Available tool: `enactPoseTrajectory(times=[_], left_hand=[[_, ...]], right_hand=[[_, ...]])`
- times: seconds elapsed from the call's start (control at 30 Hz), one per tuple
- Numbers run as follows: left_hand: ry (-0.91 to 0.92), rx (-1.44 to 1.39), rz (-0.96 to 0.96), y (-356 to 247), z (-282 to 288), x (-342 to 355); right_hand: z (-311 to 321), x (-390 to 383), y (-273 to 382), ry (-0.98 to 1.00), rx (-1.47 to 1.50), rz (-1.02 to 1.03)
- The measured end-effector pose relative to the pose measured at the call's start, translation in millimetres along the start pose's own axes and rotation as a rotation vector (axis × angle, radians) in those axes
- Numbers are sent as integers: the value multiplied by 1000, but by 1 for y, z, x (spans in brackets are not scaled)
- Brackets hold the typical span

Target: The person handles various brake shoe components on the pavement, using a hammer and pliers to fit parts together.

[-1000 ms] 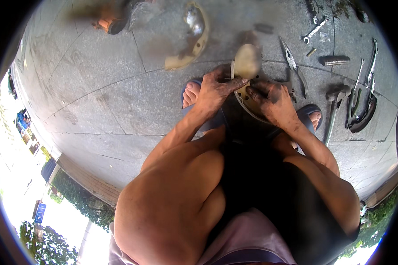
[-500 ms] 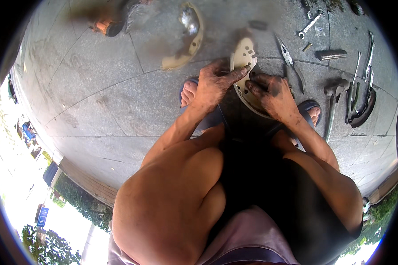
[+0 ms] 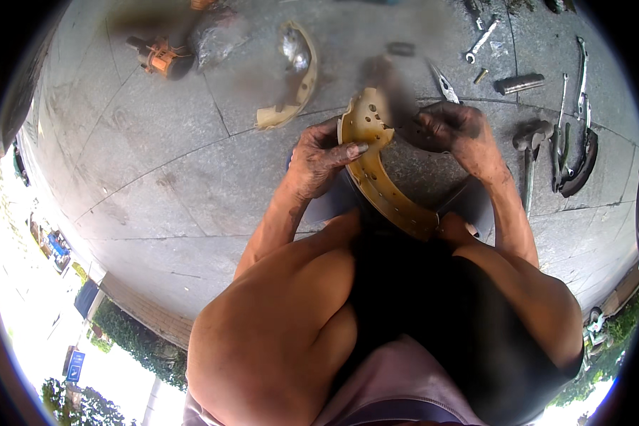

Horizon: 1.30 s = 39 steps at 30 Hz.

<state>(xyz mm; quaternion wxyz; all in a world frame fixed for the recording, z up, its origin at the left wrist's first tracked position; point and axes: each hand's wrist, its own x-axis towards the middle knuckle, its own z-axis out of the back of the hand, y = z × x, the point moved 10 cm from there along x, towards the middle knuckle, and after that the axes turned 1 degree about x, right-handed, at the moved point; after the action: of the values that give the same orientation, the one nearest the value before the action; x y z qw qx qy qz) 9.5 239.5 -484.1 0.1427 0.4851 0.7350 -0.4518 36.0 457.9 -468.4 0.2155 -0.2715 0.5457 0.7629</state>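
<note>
My left hand point(image 3: 321, 160) grips the upper left end of a yellowish, curved brake shoe point(image 3: 387, 188), thumb on its inner side and fingers behind. Several holes pierce the shoe's wide end, and its lower end reaches down between my knees. To the right, apart from the shoe, my right hand point(image 3: 468, 138) is closed with its fingers curled. Something dark shows at its fingertips, too unclear to name. Beyond that hand lie pliers point(image 3: 444, 84), partly hidden by it. A second pale brake shoe point(image 3: 311, 79) rests on the paving farther off to the left.
On the right lie a hammer point(image 3: 531, 138), a dark metal cylinder point(image 3: 520, 84), a wrench point(image 3: 483, 41), a small brass-coloured piece point(image 3: 481, 75) and a dark curved strip point(image 3: 582, 170) among long tools. An orange and black part point(image 3: 165, 58) sits far left, beside clear plastic point(image 3: 220, 44).
My right hand has come off the brake shoe and moved up and right. My left hand has shifted left and lower, turning the shoe so its inner side shows. The whole view has shifted slightly.
</note>
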Motion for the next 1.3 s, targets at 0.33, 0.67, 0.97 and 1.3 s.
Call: enactPoseTrajectory(times=[0.33, 0.67, 0.97, 1.3], left_hand=[[-77, -154, 14, 26, 29, 7], [-61, -106, 17, 29, 25, 11], [56, -196, 42, 39, 0, 26], [11, -183, -28, 29, -3, 25]], right_hand=[[-17, 43, 0, -334, -545, 450], [-22, 46, 6, -335, -555, 442], [-17, 17, 8, -142, 203, 104], [-58, 7, 8, 144, 788, 22]])
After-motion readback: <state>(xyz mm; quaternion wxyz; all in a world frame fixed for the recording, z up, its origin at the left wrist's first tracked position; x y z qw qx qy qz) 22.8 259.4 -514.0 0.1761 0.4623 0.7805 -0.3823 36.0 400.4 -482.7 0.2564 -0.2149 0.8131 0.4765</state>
